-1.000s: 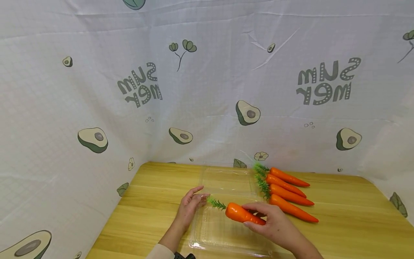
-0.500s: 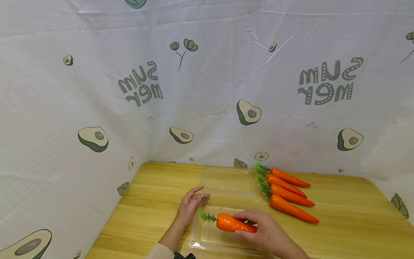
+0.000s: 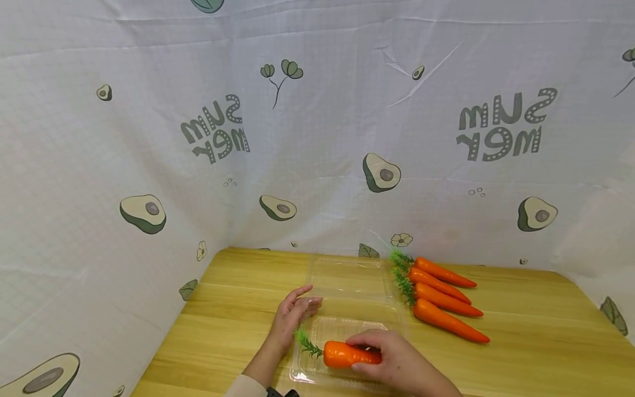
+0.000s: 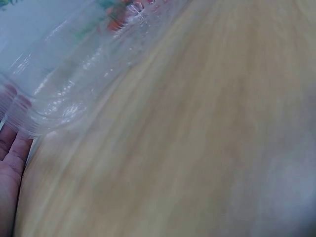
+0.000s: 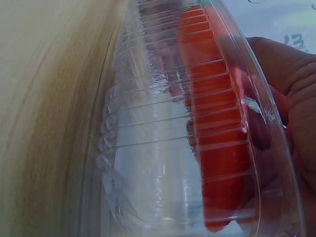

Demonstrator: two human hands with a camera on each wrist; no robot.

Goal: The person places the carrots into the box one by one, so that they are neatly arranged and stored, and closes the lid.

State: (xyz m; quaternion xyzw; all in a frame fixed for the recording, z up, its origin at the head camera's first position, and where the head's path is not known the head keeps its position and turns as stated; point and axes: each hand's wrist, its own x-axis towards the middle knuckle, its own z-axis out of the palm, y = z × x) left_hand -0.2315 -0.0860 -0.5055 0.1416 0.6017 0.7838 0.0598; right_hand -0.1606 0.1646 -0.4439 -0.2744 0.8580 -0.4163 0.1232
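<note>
My right hand [image 3: 397,364] holds an orange carrot [image 3: 339,354] with green leafy tops, thumb on the near side and fingers over the far side. The carrot lies crosswise over the front part of a clear plastic clamshell box [image 3: 301,377], leaves pointing left. In the right wrist view the carrot [image 5: 219,138] shows through the ribbed box wall [image 5: 153,163]. At the box's left side rests my left hand [image 3: 290,320], fingers fairly straight and touching the rim. The left wrist view catches only some of its fingers [image 4: 15,143] against the plastic [image 4: 59,103].
Several more carrots [image 3: 448,320] lie side by side on the wooden table [image 3: 526,325], right of the box, leaves toward it. The box's lid [image 3: 349,274] lies folded back behind it. A white avocado-print cloth [image 3: 317,138] hangs behind the table and at the left.
My right hand has moved the carrot left and toward me, lowering it to the front part of the box. The left hand has stayed at the box's left side.
</note>
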